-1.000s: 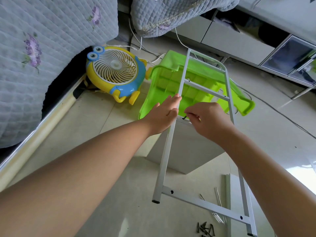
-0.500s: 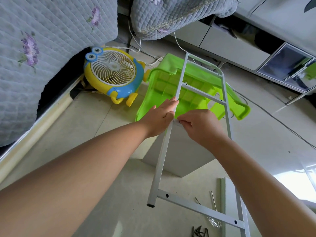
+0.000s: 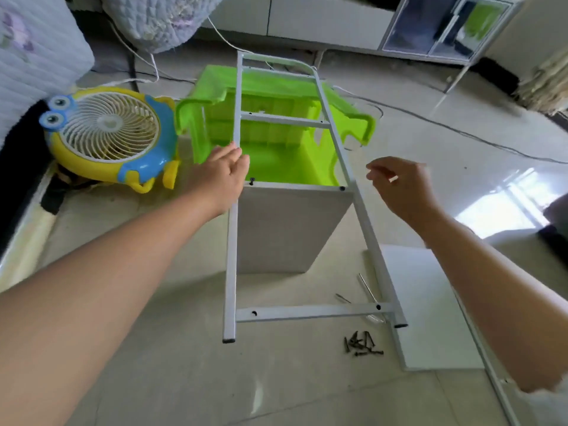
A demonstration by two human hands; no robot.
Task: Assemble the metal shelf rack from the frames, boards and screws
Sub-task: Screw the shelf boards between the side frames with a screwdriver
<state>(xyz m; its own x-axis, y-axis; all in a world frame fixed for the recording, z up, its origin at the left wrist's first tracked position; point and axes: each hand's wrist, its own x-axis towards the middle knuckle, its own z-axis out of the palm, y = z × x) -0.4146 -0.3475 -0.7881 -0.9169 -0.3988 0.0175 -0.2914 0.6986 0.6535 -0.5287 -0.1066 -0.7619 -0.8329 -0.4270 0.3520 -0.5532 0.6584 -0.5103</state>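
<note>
Metal frame point(image 3: 234, 241) held up over the floor point(image 3: 184, 379), board point(image 3: 285, 229) fastened under its middle rung. Left hand point(image 3: 222, 176) gripping the frame's left rail, fingers curled round it. Right hand point(image 3: 399, 189) lifted free, fingers loose, holding nothing. Screws point(image 3: 362, 344) heaped on the floor below.

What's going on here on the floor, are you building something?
A person is putting together a metal shelf rack. The left hand holds one upright of the ladder-like metal frame, which stands over a grey board. One screw sticks up where a crossbar meets the board's top edge. The right hand hovers beside the frame's other upright, fingers loosely curled, gripping nothing I can make out. A pile of dark screws and another white board wait on the floor.
</note>
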